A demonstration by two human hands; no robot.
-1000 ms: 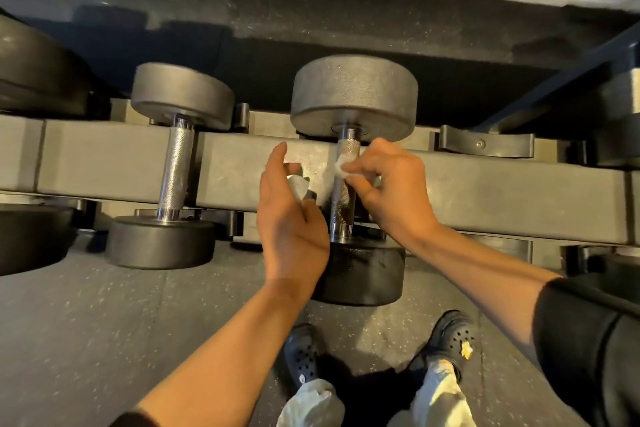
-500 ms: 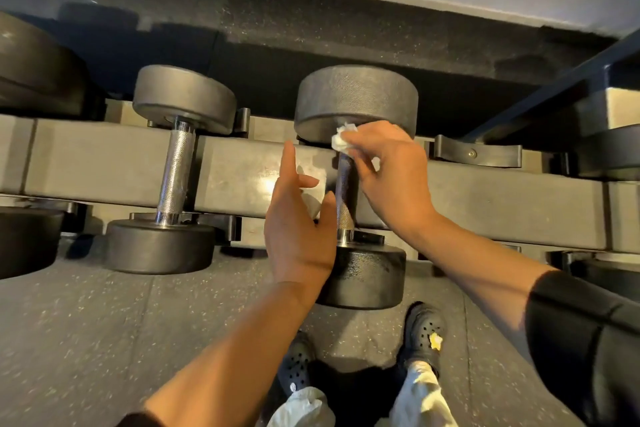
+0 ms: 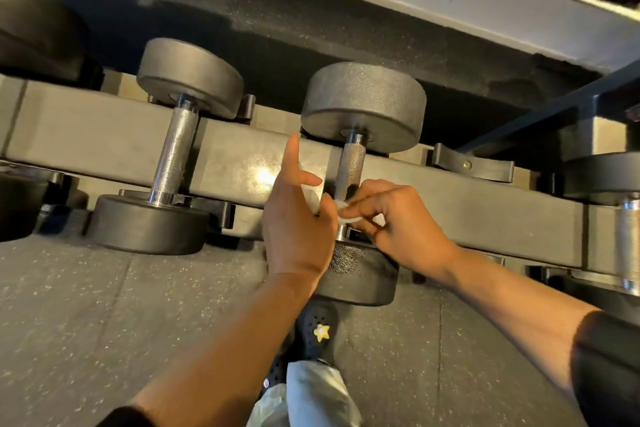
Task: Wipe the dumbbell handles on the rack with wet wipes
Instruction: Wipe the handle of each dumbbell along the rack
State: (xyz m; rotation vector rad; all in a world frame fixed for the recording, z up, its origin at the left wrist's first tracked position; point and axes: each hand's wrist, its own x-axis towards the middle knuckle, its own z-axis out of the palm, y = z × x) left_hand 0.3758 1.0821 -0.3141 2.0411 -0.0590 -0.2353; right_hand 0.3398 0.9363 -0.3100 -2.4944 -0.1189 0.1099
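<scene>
The knurled chrome handle (image 3: 351, 166) of the dark round-headed dumbbell runs from the far weight head down to the near one, crossing the grey padded rack rail (image 3: 104, 135). The right hand (image 3: 398, 222) pinches a crumpled white wet wipe (image 3: 346, 217) against the handle's near end, so the unwiped length seems to lie away from the grip, toward the far head. The left hand (image 3: 298, 218), just left of the handle, has its fingers extended and a bit of white against its palm.

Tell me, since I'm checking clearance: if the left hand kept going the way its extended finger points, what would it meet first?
Probably the rack rail; the left hand has its fingertip already over it, though depth is unclear.
</scene>
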